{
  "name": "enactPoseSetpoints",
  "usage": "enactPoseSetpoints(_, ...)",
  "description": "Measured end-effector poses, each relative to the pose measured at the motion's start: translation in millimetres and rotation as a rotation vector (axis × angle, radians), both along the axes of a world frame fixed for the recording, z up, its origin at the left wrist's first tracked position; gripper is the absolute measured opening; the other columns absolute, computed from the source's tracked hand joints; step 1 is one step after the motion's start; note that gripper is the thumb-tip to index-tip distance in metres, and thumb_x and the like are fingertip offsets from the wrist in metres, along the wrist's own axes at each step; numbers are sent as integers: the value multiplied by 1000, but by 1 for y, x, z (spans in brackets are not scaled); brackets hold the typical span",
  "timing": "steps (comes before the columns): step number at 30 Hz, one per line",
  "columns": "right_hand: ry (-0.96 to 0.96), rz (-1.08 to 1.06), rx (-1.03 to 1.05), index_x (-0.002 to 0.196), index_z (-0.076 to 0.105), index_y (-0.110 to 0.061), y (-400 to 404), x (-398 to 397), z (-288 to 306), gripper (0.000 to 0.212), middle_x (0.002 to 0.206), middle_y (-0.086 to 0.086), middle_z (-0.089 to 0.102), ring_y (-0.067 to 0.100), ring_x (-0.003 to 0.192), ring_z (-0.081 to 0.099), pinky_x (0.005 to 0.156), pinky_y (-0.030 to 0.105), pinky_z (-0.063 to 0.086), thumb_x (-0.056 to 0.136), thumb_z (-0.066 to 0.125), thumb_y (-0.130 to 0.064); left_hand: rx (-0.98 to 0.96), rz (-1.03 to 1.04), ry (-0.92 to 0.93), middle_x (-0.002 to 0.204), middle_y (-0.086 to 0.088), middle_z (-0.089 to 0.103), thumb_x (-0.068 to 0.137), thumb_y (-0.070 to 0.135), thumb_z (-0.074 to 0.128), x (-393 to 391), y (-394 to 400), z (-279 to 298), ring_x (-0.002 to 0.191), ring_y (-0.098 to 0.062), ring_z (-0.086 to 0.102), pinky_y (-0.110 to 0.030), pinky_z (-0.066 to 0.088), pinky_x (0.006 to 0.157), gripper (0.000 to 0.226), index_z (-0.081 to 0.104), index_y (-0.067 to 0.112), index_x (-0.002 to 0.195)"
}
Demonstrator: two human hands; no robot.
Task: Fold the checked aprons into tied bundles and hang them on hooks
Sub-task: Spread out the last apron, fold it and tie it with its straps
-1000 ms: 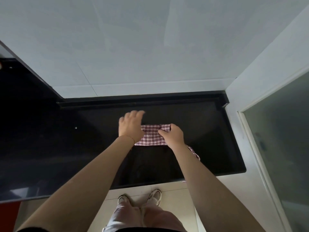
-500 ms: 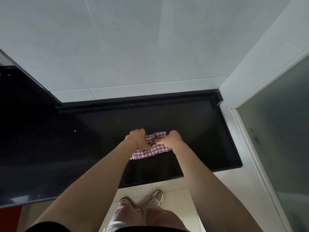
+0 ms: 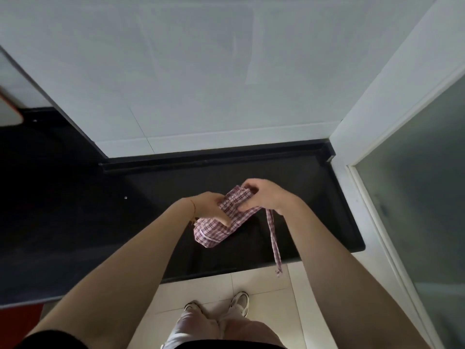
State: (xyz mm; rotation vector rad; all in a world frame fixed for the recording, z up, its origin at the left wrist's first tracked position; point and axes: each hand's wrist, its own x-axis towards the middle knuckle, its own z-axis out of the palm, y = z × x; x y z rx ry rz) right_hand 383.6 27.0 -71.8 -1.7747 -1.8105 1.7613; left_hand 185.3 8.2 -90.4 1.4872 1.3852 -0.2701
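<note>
A: Two hands on one item, from my remote feed. Pink-and-white checked cloth apron (image 3: 221,222), folded into a thick wad, held above the glossy black stone tabletop (image 3: 314,197); I can't tell whether its low end touches the surface.

B: Grip state?

A: Left hand (image 3: 211,207) curls over the wad's near-left part, thumb pressed onto the fabric. Right hand (image 3: 264,197) pinches the far upper end, fingers curled round it.

B: The tie?

A: One narrow checked strap (image 3: 273,235) hangs from under the right hand, past the tabletop's front edge, over the pale tiled floor (image 3: 261,280).

B: Surroundings?

A: White wall (image 3: 226,71) behind, frosted glass door (image 3: 422,210) at right, white shoes (image 3: 240,303) below.
</note>
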Motion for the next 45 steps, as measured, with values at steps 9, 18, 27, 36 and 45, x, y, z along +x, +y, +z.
enactPoseSetpoints(9, 122, -100, 281, 120, 62, -22, 31, 16, 125, 49, 107, -2, 70, 15, 92, 69, 75, 29, 58, 79, 81, -43, 234, 285, -251, 102, 6, 76, 72, 45, 82, -15, 25, 129, 104, -18, 69, -45, 43, 109, 40, 77, 22, 104)
enactPoseSetpoints(18, 317, -253, 509, 101, 71, -6, 42, 50, 220, 13, 76, 2, 62, 13, 67, 57, 61, 23, 49, 98, 62, -15, 385, 523, -683, 110, -11, 75, 83, 47, 66, -15, 19, 212, 104, -28, 71, -44, 53, 98, 52, 70, 5, 114)
enactPoseSetpoints(27, 181, -419, 839, 86, 69, -8, 42, 48, 270, 24, 62, 2, 51, 14, 51, 44, 46, 20, 37, 98, 60, -27, 379, 808, -763, 116, -15, 72, 97, 34, 62, -6, 34, 247, 107, -30, 69, -46, 53, 97, 39, 65, 3, 121)
enactPoseSetpoints(36, 407, -323, 585, 98, 61, -2, 25, 26, 266, 21, 60, 1, 44, 10, 43, 31, 44, 24, 23, 102, 46, -17, 194, 1158, -1122, 111, -19, 62, 94, 2, 62, 32, 39, 264, 102, -33, 63, -52, 56, 84, 24, 57, -2, 117)
enactPoseSetpoints(45, 355, -151, 523, 90, 70, -3, -8, 13, 235, 31, 60, 3, 59, 11, 42, 41, 42, 22, 29, 102, 52, -25, 150, 1309, -1245, 89, -15, 57, 102, 4, 46, 75, 42, 264, 73, -27, 56, -37, 50, 67, 18, 55, 2, 87)
